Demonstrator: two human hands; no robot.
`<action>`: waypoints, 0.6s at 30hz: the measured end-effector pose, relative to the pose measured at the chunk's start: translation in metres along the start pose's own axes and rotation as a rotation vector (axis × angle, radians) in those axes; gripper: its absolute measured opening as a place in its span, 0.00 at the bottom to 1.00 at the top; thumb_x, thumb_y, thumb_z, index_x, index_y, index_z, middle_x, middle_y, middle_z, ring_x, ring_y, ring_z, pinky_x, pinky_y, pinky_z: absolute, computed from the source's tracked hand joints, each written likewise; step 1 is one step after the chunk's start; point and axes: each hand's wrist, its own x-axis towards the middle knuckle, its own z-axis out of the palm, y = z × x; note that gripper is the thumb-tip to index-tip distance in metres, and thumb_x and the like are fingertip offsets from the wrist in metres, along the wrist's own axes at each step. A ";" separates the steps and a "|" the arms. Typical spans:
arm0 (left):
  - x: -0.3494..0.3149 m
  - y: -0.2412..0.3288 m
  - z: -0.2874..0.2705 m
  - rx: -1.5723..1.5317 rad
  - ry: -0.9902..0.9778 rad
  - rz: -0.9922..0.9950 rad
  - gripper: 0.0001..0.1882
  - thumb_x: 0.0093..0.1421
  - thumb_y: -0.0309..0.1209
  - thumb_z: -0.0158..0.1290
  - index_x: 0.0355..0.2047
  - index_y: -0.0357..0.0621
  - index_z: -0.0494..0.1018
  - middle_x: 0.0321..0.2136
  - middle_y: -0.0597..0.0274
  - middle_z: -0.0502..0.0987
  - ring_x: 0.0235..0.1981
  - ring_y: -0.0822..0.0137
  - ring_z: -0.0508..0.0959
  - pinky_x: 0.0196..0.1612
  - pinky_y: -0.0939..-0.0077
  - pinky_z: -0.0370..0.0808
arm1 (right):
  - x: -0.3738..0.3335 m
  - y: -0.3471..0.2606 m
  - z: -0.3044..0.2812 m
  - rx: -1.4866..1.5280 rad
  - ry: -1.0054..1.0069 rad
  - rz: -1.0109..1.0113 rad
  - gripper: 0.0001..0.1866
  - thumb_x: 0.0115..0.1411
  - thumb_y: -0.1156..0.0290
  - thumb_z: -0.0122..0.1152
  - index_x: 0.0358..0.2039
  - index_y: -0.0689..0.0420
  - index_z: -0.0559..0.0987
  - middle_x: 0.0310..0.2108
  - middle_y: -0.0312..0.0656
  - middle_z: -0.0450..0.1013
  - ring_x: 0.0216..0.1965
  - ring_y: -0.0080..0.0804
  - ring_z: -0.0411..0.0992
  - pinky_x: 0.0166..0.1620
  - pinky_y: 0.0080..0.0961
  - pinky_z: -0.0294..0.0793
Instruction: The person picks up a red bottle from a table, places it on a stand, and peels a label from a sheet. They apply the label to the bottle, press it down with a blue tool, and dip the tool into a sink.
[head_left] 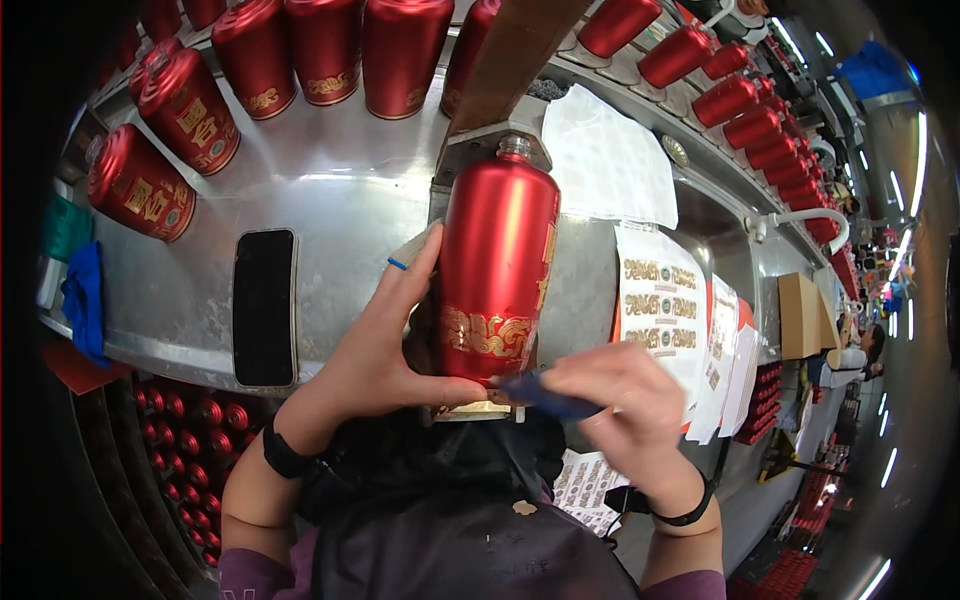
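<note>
A shiny red bottle (500, 260) with a gold decorated band near its base lies in a metal holder, its clear threaded neck pointing away from me. My left hand (385, 340) grips it from the left, fingers along the side and thumb by the base; a blue band circles one finger. In my right hand (625, 400) is a dark blue flat piece (550, 397), pressed to the bottle's lower end on the right. Motion blurs this hand slightly, and I cannot make out the exact kind of the blue piece.
A black phone (265, 308) lies left of the bottle on the metal bench (335, 190). Red bottles (330, 50) stand along the far edge, others (750, 125) on a line at right. Gold decal sheets (660, 300) lie right. A blue cloth (85, 305) hangs far left.
</note>
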 end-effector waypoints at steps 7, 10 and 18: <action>0.004 -0.006 -0.008 0.110 -0.070 0.085 0.72 0.39 0.48 0.77 0.73 0.35 0.41 0.68 0.40 0.57 0.68 0.48 0.60 0.69 0.59 0.56 | -0.017 0.018 -0.007 0.099 0.289 0.256 0.13 0.50 0.81 0.73 0.38 0.61 0.84 0.31 0.41 0.79 0.31 0.28 0.74 0.36 0.23 0.72; 0.001 0.019 0.000 0.309 0.023 0.093 0.73 0.39 0.49 0.76 0.73 0.35 0.40 0.68 0.39 0.56 0.67 0.44 0.61 0.69 0.58 0.57 | -0.023 0.025 -0.004 0.153 0.312 0.313 0.13 0.50 0.81 0.73 0.38 0.62 0.83 0.32 0.41 0.79 0.31 0.28 0.74 0.36 0.22 0.72; -0.005 0.023 0.017 0.476 0.101 0.038 0.69 0.42 0.44 0.75 0.72 0.35 0.39 0.57 0.38 0.68 0.54 0.42 0.73 0.53 0.56 0.73 | -0.018 0.027 0.006 0.224 0.287 0.343 0.12 0.52 0.81 0.71 0.38 0.59 0.84 0.32 0.41 0.79 0.34 0.33 0.74 0.41 0.28 0.71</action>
